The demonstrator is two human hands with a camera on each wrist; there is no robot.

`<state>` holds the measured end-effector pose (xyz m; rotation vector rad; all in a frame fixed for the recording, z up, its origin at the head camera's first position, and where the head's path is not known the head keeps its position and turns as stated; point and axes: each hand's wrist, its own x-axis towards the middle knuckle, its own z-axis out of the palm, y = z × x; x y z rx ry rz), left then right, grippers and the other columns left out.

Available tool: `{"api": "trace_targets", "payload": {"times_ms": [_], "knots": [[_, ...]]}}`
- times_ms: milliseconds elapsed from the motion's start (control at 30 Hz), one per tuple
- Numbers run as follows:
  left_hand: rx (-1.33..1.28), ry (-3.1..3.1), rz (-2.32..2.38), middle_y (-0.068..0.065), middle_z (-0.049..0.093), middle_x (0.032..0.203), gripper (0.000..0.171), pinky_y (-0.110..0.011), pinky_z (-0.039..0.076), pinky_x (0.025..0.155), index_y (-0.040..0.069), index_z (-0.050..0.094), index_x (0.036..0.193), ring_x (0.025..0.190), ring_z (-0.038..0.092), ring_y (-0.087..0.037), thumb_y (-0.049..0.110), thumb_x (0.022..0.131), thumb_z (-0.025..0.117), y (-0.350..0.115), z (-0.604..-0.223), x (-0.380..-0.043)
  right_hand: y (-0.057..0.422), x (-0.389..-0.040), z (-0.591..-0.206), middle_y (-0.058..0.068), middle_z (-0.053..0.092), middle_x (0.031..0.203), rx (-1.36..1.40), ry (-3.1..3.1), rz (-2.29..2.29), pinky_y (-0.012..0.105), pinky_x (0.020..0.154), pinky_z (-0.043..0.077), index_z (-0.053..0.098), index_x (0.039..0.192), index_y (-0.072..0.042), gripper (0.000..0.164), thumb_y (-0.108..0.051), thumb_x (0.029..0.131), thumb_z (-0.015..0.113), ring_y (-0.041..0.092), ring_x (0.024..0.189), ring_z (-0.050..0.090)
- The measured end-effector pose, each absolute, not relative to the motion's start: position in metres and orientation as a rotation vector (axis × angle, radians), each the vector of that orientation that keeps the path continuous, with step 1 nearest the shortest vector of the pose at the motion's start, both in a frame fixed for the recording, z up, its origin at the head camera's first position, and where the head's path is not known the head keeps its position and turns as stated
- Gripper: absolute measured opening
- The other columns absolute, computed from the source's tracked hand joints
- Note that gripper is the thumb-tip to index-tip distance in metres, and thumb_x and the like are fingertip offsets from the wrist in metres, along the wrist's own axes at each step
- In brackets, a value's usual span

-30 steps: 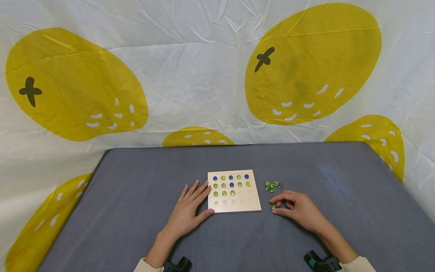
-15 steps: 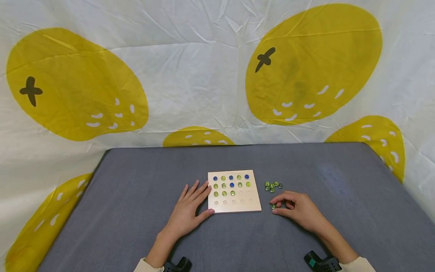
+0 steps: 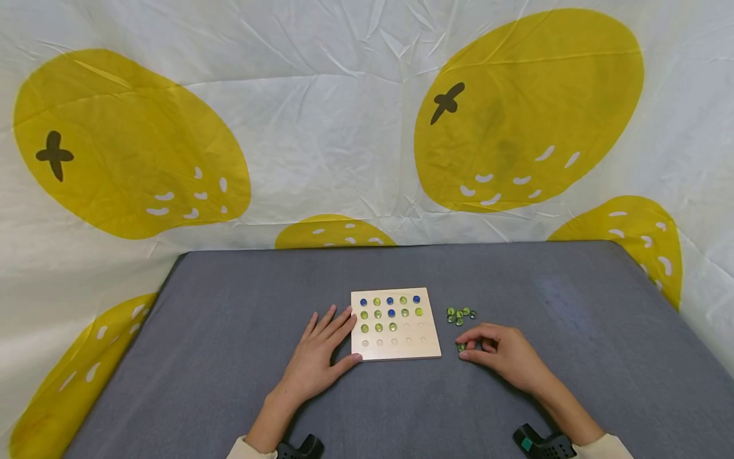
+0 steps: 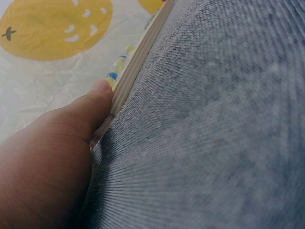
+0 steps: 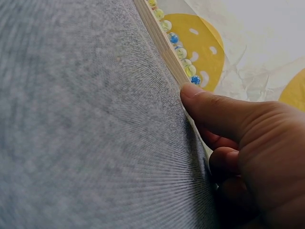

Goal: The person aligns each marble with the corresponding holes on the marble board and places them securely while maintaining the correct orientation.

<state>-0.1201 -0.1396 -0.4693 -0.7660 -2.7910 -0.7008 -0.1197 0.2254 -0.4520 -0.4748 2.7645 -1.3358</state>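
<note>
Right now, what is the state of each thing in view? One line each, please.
Wooden marble board: lying flat, thirteen hollows filled, seven empty
Blue glass marbles: four, seated in the board
Seated green glass marbles: nine, in hollows
Loose green glass marbles: clustered right of the board
Left hand: fingers spread, touching the board
Right hand: pinching one green marble
Grey tablecloth: spread out
Fruit-print sheet: hanging, creased

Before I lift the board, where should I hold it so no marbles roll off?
I'd hold the board by the middles of its left and right edges, coming in from both sides. It lies flat with thin, bare sides, and marbles sit on top, so holding both edges should help keep it level. The left hand touches the left edge.
</note>
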Motion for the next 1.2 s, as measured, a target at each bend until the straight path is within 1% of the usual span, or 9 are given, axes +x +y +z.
{"api": "trace_targets", "payload": {"times_ms": [267, 567, 900, 1200], "knots": [[-0.765, -2.781, -0.698, 0.000, 0.035, 0.152, 0.072, -0.053, 0.011, 0.114, 0.016, 0.041, 0.147, 0.142, 0.023, -0.027, 0.055, 0.090, 0.058, -0.140, -0.469, -0.120, 0.225, -0.122, -0.450, -0.011, 0.060, 0.071, -0.484, 2.785, -1.348, 0.022, 0.047, 0.038, 0.074, 0.091, -0.025, 0.014, -0.028, 0.079, 0.079, 0.006, 0.050, 0.043], [-0.768, -2.777, -0.706, -0.001, 0.035, 0.152, 0.072, -0.054, 0.012, 0.114, 0.015, 0.041, 0.147, 0.142, 0.023, -0.028, 0.054, 0.089, 0.059, -0.139, -0.468, -0.120, 0.220, -0.125, -0.442, -0.011, 0.060, 0.072, -0.470, 2.810, -1.318, 0.023, 0.048, 0.039, 0.074, 0.092, -0.024, 0.015, -0.028, 0.079, 0.079, 0.007, 0.050, 0.044], [-0.763, -2.785, -0.716, 0.000, 0.034, 0.152, 0.071, -0.053, 0.012, 0.114, 0.017, 0.040, 0.148, 0.142, 0.023, -0.027, 0.053, 0.090, 0.059, -0.140, -0.468, -0.119, 0.208, -0.133, -0.441, -0.011, 0.060, 0.070, -0.513, 2.823, -1.355, 0.021, 0.046, 0.036, 0.073, 0.090, -0.024, 0.014, -0.028, 0.078, 0.080, 0.006, 0.050, 0.042], [-0.771, -2.785, -0.720, 0.000, 0.034, 0.153, 0.071, -0.053, 0.011, 0.114, 0.016, 0.040, 0.148, 0.142, 0.022, -0.028, 0.054, 0.090, 0.058, -0.140, -0.467, -0.120, 0.195, -0.135, -0.439, -0.009, 0.060, 0.069, -0.470, 2.791, -1.400, 0.021, 0.044, 0.035, 0.074, 0.089, -0.020, 0.015, -0.023, 0.077, 0.082, 0.007, 0.049, 0.042]]}}
